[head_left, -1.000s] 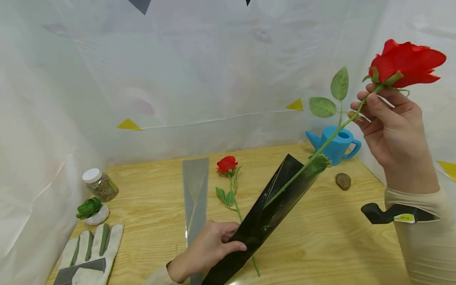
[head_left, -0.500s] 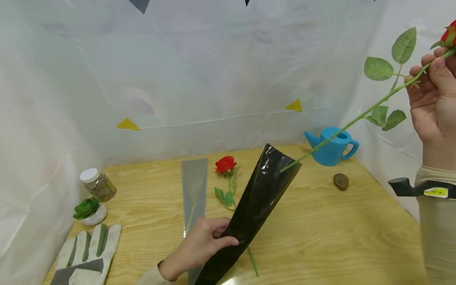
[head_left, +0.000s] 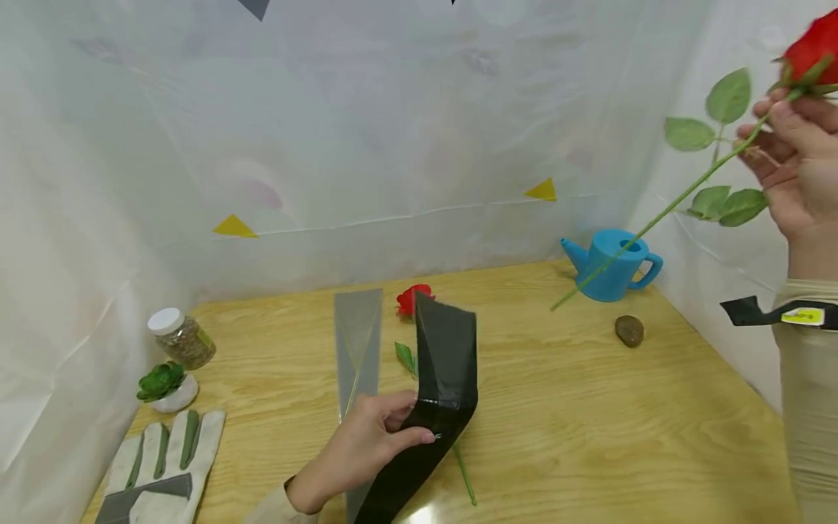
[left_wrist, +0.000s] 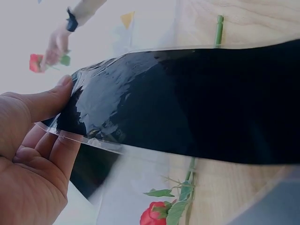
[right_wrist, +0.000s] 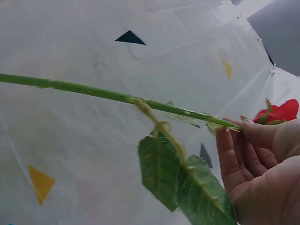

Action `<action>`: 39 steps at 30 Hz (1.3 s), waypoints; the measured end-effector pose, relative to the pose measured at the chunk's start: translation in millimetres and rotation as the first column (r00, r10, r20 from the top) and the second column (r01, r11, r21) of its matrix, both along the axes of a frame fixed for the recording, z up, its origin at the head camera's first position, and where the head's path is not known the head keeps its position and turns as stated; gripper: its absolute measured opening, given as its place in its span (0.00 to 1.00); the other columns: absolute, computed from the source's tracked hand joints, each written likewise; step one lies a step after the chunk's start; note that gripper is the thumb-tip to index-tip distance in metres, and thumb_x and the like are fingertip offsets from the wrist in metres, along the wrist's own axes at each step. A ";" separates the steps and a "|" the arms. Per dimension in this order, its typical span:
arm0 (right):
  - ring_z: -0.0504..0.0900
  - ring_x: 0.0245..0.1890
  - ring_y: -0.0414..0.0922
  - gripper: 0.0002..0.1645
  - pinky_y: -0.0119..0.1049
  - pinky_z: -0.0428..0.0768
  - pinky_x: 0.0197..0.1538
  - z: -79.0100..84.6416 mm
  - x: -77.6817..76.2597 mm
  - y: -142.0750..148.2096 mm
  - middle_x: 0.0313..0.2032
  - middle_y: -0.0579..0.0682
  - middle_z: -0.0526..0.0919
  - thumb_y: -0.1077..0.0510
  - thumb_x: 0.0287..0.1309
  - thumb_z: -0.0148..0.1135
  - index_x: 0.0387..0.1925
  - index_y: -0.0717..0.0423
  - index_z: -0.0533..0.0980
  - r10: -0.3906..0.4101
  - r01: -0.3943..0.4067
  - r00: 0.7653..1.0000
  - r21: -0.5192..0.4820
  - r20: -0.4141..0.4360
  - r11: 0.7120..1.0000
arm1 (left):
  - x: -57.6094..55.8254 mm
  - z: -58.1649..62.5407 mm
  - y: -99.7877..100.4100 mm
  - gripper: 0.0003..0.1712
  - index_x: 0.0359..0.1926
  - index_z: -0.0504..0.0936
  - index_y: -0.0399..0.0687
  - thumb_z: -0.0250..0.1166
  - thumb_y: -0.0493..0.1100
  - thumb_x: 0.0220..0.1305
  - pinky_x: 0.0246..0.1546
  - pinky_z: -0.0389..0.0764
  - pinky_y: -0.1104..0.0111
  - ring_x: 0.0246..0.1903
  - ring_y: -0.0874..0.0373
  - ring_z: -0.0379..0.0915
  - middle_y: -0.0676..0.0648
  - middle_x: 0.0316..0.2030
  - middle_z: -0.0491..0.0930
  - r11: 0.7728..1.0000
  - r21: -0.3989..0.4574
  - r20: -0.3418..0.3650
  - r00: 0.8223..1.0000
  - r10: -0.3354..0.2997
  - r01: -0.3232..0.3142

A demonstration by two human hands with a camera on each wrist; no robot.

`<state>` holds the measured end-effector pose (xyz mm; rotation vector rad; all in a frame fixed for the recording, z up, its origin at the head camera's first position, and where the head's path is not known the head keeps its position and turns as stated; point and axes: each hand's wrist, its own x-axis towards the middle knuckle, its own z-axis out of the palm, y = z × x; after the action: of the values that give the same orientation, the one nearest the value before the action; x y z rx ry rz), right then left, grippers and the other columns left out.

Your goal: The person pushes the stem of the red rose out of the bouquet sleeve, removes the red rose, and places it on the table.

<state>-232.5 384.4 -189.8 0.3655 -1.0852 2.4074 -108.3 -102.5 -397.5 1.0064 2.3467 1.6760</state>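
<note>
My right hand [head_left: 808,156] pinches a long-stemmed red rose [head_left: 815,54] just under its bloom, at the upper right of the head view. Its green stem slants down to the left and its lower tip hangs free, apart from the sleeve. With thumb and fingers my left hand [head_left: 363,444] grips a black plastic flower sleeve [head_left: 448,356], whose upper part bends over above the grip. In the left wrist view the sleeve [left_wrist: 154,103] looks flat and glossy. Behind it, partly hidden, a second red rose [head_left: 412,298] lies on the table.
A grey flat sleeve [head_left: 356,327] lies left of the second rose. At the left are a lidded jar [head_left: 183,340], a potted succulent [head_left: 166,387] and a work glove [head_left: 166,466]. A blue watering can [head_left: 609,266] and a brown stone [head_left: 629,331] stand at the right.
The rose in my right hand has come out of the black sleeve, up and to the right. The sleeve's open end has swung left and folded over; my left hand keeps its hold.
</note>
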 end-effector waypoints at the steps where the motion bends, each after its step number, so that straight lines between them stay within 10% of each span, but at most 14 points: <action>1: 0.86 0.31 0.55 0.18 0.41 0.84 0.34 -4.0 -1.5 -2.9 0.40 0.62 0.84 0.75 0.64 0.56 0.55 0.73 0.74 0.027 -0.031 0.997 0.059 0.072 0.998 | -0.2 0.8 -0.3 0.29 0.23 0.57 0.49 0.73 0.43 0.58 0.23 0.59 0.72 0.18 0.65 0.42 0.55 0.20 0.44 1.000 0.000 -0.003 1.000 0.002 -0.002; 4: 0.87 0.32 0.53 0.18 0.40 0.84 0.36 -26.1 -8.9 -14.3 0.41 0.60 0.86 0.73 0.62 0.59 0.55 0.69 0.78 0.103 -0.172 0.959 0.254 0.264 0.952 | -0.7 2.8 -1.5 0.28 0.24 0.58 0.49 0.74 0.43 0.58 0.22 0.58 0.72 0.18 0.65 0.42 0.55 0.21 0.44 1.000 -0.011 -0.022 1.000 0.013 -0.014; 7: 0.86 0.38 0.48 0.16 0.37 0.83 0.41 -58.7 -19.5 -26.0 0.43 0.54 0.86 0.68 0.64 0.62 0.53 0.64 0.80 0.094 -0.296 0.906 0.460 0.412 0.837 | -1.4 4.4 -2.6 0.25 0.25 0.61 0.50 0.74 0.45 0.58 0.23 0.58 0.72 0.18 0.65 0.42 0.55 0.21 0.45 1.000 -0.017 -0.043 0.999 0.015 -0.016; 14: 0.83 0.44 0.42 0.30 0.38 0.81 0.48 -138.2 -47.1 -47.8 0.49 0.50 0.83 0.55 0.71 0.59 0.63 0.72 0.66 -0.101 -0.457 0.839 0.794 0.534 0.402 | -1.1 8.4 -2.9 0.16 0.33 0.73 0.49 0.74 0.47 0.58 0.21 0.55 0.71 0.19 0.65 0.43 0.57 0.22 0.46 1.000 -0.008 -0.020 1.000 0.019 -0.019; 17: 0.81 0.47 0.47 0.29 0.43 0.80 0.51 -163.1 -52.3 -55.1 0.57 0.62 0.77 0.56 0.72 0.56 0.64 0.74 0.66 -0.110 -0.516 0.816 0.802 0.567 0.301 | 1.6 10.2 -3.6 0.19 0.46 0.81 0.44 0.75 0.46 0.56 0.21 0.54 0.71 0.20 0.66 0.43 0.59 0.21 0.46 0.999 -0.020 0.005 0.999 0.043 -0.043; 22: 0.82 0.46 0.53 0.24 0.49 0.80 0.50 -190.2 -56.5 -62.7 0.58 0.70 0.72 0.59 0.71 0.57 0.59 0.75 0.71 -0.120 -0.560 0.791 0.789 0.600 0.254 | 4.4 13.4 -5.1 0.36 0.64 0.74 0.38 0.75 0.43 0.56 0.20 0.52 0.71 0.19 0.67 0.42 0.61 0.19 0.46 0.998 -0.022 0.043 0.997 0.059 -0.058; 39: 0.85 0.32 0.52 0.22 0.45 0.83 0.39 -233.9 -58.3 -62.7 0.37 0.59 0.84 0.61 0.62 0.67 0.50 0.76 0.77 -0.230 -0.566 0.780 0.813 0.583 0.141 | 5.7 27.0 -0.6 0.32 0.63 0.77 0.53 0.74 0.47 0.58 0.20 0.53 0.71 0.18 0.65 0.42 0.59 0.18 0.47 0.998 0.035 0.012 0.999 0.043 -0.044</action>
<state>-290.9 321.7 -423.7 0.0726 -3.1199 1.4652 -102.6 -103.1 -370.5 0.9559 2.3570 1.7395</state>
